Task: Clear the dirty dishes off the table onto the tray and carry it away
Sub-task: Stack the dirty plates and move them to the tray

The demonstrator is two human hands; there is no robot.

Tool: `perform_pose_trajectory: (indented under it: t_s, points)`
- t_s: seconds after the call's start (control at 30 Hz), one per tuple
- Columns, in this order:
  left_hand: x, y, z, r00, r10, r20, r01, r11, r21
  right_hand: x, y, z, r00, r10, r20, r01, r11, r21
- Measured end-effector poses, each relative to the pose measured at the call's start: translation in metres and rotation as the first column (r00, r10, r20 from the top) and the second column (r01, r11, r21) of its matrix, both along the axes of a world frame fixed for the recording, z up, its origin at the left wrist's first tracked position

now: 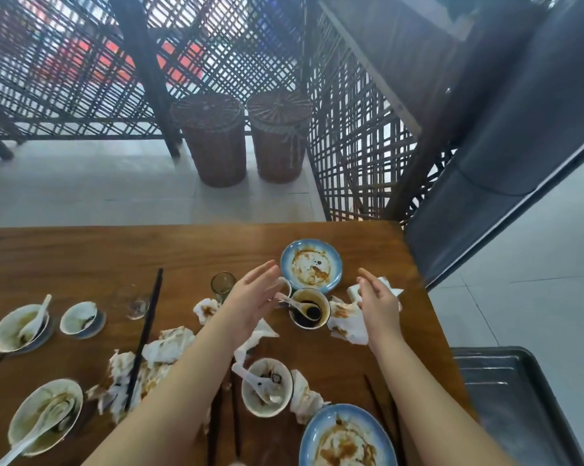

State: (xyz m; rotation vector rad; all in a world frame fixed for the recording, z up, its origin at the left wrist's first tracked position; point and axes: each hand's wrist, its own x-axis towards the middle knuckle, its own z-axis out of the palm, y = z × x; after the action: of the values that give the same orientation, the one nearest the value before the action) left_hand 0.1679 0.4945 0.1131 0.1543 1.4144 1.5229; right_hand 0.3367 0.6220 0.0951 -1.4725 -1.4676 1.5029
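Note:
Dirty dishes cover the wooden table [82, 250]. A small bowl with dark sauce and a white spoon [310, 308] sits between my hands. My left hand [253, 297] hovers open just left of it, fingers straight. To the bowl's right, my right hand [376, 299] hovers open over a crumpled napkin [347, 319]. A blue-rimmed plate [311, 266] lies just beyond. Nearer me are a white bowl with a spoon [266, 386] and a large blue-rimmed plate [347, 438]. The grey metal tray [519, 398] lies at the lower right, beside the table.
At the left are three bowls [20, 327] [79, 319] [45, 415], two with spoons. Black chopsticks [145, 334], used napkins [162, 348] and two small glasses [222, 284] [132, 301] lie mid-table. Two wicker stools [216, 139] and lattice screens stand beyond the table.

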Motion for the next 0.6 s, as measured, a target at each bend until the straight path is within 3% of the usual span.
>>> perform_pose_trajectory:
  t_s: [0.33,0.6]
  points:
    - [-0.048,0.067,-0.034,0.994,-0.013,-0.107,-0.001,0.992,-0.128,-0.041,0.063,-0.033,0.994,0.104,0.031,-0.101,0.989,-0.108]
    - [-0.070,0.117,-0.075,0.971,-0.096,-0.219,0.019,0.944,-0.328,-0.070,0.101,-0.072,0.983,0.149,0.111,-0.127,0.975,-0.180]
